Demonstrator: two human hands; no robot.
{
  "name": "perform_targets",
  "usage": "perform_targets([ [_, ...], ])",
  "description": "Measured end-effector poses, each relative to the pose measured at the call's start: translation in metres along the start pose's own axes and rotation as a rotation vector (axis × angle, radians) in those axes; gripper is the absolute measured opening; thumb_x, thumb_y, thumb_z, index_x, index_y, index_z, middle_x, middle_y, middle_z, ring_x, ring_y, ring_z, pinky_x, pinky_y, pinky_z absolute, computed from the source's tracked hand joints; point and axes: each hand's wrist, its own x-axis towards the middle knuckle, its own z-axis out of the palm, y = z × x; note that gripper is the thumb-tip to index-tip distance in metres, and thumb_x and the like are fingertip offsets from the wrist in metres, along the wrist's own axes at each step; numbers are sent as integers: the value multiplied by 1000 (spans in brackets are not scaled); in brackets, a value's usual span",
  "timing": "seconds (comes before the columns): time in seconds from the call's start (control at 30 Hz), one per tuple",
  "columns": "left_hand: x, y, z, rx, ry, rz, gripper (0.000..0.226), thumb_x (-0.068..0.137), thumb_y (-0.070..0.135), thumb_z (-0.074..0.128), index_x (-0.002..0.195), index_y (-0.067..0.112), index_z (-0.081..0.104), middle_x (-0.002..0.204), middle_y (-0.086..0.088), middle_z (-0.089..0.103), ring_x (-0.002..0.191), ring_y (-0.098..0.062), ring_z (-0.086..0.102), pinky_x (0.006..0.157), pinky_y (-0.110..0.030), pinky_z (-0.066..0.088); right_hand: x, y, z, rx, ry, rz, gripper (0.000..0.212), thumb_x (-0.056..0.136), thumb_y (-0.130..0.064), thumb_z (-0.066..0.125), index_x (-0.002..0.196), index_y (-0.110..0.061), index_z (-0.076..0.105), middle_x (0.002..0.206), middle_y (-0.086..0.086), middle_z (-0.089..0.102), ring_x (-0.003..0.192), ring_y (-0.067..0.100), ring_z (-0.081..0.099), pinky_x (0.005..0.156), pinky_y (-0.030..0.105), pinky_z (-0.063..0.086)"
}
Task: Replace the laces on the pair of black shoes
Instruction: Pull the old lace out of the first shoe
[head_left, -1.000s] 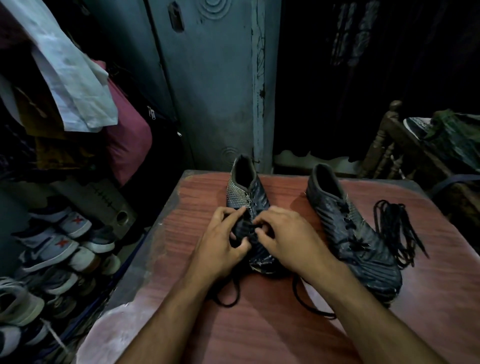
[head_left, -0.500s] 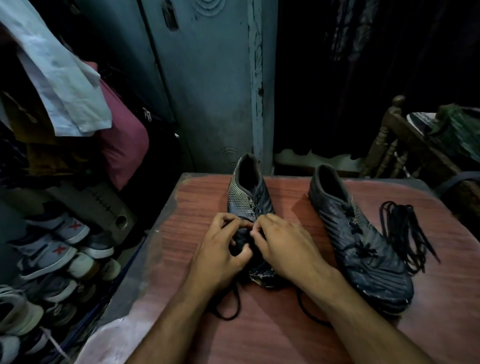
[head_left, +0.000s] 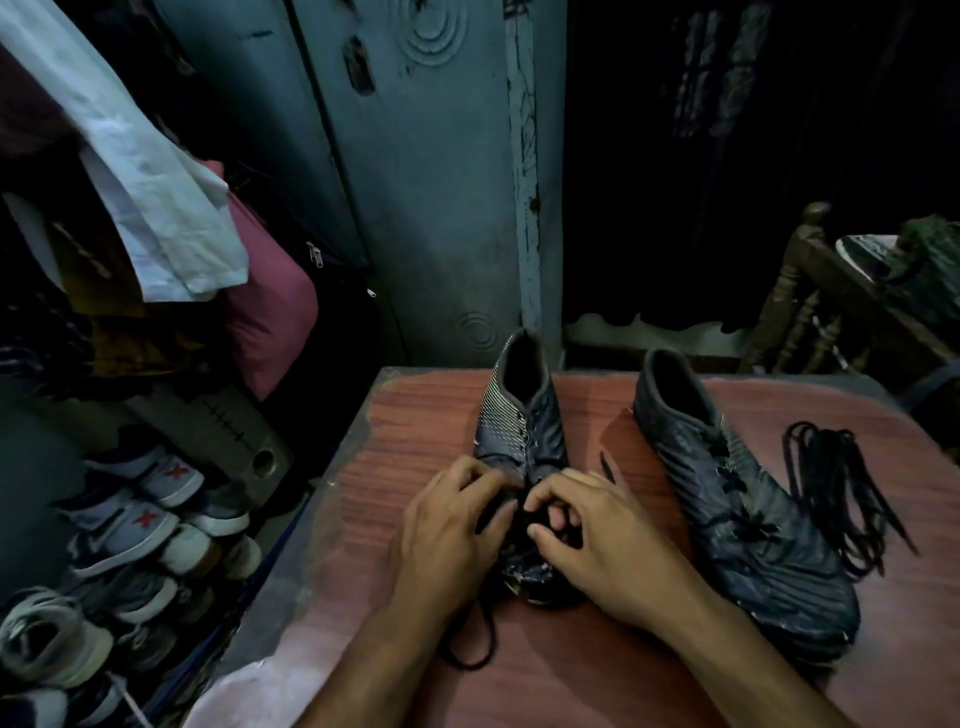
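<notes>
Head view, looking down: a reddish wood-grain table (head_left: 597, 670) fills the lower right of the frame, set against a grey-blue metal door (head_left: 431, 171) at upper centre. Clothes (head_left: 156, 171) hang at upper left, above a heap of sneakers (head_left: 130, 530) at lower left; a wooden chair (head_left: 810, 301) stands at the right edge. On the table, two black shoes lie toes toward the camera. The right shoe (head_left: 737, 499), right of centre, has a lace threaded through its eyelets. The left shoe (head_left: 524, 421) sits at centre, its upper eyelets bare and its forward part covered by both hands. A loose bundle of black laces (head_left: 836, 493) lies just beside the right shoe on its far right side. The left hand (head_left: 447, 540) is curled over the left shoe's toe area, fingers bent around a black lace (head_left: 478, 644) whose slack loops onto the table below the wrist. The right hand (head_left: 602, 540) is curled too, thumb and fingertips pinching the same lace over the eyelets.
</notes>
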Motion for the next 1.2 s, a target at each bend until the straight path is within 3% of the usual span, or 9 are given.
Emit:
perform_targets([
  [0.27, -3, 6, -4, 80, -5, 37, 19, 96, 40, 47, 101, 33, 64, 94, 11, 55, 77, -14, 59, 57, -32, 48, -2, 0, 0, -17, 12, -3, 15, 88, -35, 70, 101, -38, 62, 83, -20, 48, 87, -7, 44, 76, 28, 46],
  [0.5, -6, 15, -9, 87, 34, 19, 13, 99, 39, 44, 107, 35, 54, 95, 11, 48, 74, -11, 57, 57, -28, 45, 0, -1, 3, -2, 58, 0, 22, 87, -32, 73, 108, -33, 67, 82, -17, 50, 87, -3, 47, 76, 14, 36],
  [0.7, -9, 16, -11, 60, 4, 158, 13, 97, 33, 50, 108, 31, 56, 101, 10, 52, 81, -15, 58, 60, -33, 51, 1, -1, 4, 0, 55, 18, 21, 85, -41, 70, 103, -38, 60, 89, -15, 58, 93, 2, 50, 81, 23, 44],
  [0.9, -9, 13, -10, 7, -38, 180, 15, 90, 27, 56, 104, 28, 60, 103, 12, 60, 86, -17, 60, 69, -38, 54, 0, -7, 4, -152, 44, 19, 21, 87, -44, 64, 99, -35, 50, 99, -14, 61, 99, 11, 54, 82, 33, 46],
  [1.03, -10, 12, -12, -105, -84, 69, 34, 76, 18, 49, 107, 31, 56, 96, 15, 60, 89, -14, 60, 73, -40, 53, 1, -7, 5, -190, 110, 5, 14, 96, -44, 58, 98, -31, 55, 95, -11, 61, 97, 15, 56, 81, 36, 48],
  [1.2, -4, 11, -5, -132, -12, -93, 14, 84, 41, 54, 95, 32, 52, 93, 17, 54, 82, -4, 59, 65, -35, 53, 0, -5, 7, -87, 166, 6, 6, 97, -36, 60, 97, -31, 62, 82, -20, 52, 88, 7, 52, 72, 21, 35],
])
